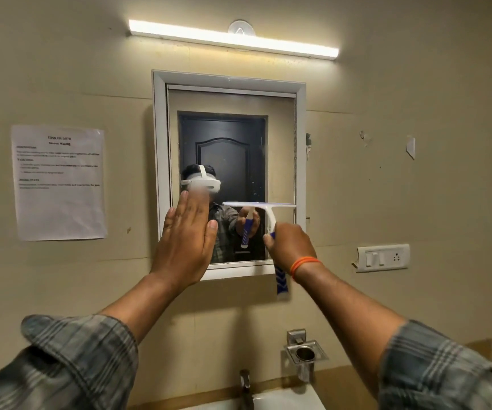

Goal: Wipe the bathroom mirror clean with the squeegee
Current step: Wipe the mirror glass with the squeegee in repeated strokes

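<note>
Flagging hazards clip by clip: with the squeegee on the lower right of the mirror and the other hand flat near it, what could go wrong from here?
1. The left hand lies open over the mirror's lower left; if it touches the glass, it may leave fresh smudges.
2. The squeegee blade reaches the right frame edge, so a strip there could be missed.
3. The right hand grips only mid-handle; the blade may tilt and streak.

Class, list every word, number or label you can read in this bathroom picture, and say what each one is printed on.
"TASK ID: 1978" (last digits uncertain): top line of the paper sheet taped to the wall left of the mirror.
"Mirror Wiping": second line of that sheet, blurred, a likely reading.
The sheet's remaining headings and paragraphs: too blurred to read.
Squeegee, switch plate: no readable text.
</note>
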